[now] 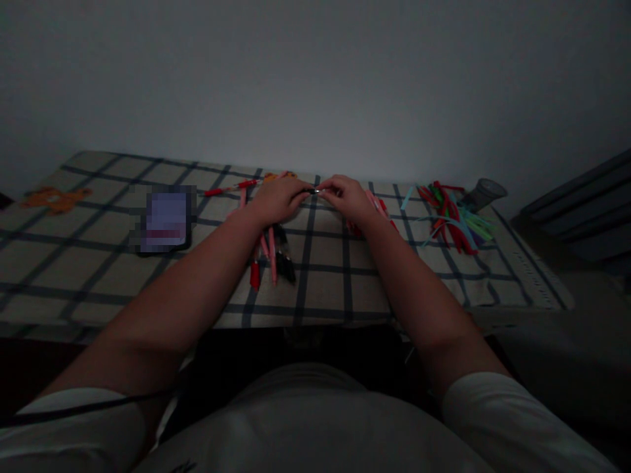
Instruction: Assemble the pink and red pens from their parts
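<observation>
Over the middle of the table my left hand [282, 199] and my right hand [348, 196] meet fingertip to fingertip. Between their pinched fingers is a small dark pen part [313, 191] with a shiny end; its exact shape is too small to make out. Below my left hand lies a bunch of pink, red and black pens [274, 257], partly covered by the wrist. Beyond that hand is a red pen [231, 188]. Pink and red pieces [378, 202] lie beside my right hand, half hidden by it.
A checked cloth [323, 289] covers the table. On the left are a blurred phone-like device [165, 220] and an orange piece [56, 199]. Colourful strips [451, 220] lie at the right by a tilted clear cup [486, 192]. A wall [315, 85] rises behind.
</observation>
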A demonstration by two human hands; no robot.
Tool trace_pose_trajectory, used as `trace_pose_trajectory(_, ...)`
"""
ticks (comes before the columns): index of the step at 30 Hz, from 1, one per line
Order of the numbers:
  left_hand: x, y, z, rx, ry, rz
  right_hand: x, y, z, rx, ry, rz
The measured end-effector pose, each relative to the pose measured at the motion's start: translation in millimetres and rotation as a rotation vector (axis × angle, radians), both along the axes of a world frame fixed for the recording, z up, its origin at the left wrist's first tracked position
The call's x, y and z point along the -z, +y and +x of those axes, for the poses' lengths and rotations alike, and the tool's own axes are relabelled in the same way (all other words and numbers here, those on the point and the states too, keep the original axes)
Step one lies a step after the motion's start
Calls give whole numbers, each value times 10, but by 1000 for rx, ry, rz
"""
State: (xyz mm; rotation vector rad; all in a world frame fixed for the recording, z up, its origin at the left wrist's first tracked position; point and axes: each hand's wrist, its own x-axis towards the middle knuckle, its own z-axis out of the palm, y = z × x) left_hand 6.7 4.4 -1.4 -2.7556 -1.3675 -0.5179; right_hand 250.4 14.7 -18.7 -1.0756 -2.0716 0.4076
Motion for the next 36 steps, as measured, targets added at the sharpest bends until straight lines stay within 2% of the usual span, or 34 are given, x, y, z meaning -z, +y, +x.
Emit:
trace_pose_trajectory(14,39,36,-12,32,23,44,74,69,-2,-29,19,51)
trace_pose_trajectory(36,63,79,-28,53,7,49,-4,-21,-33,8,7,-60)
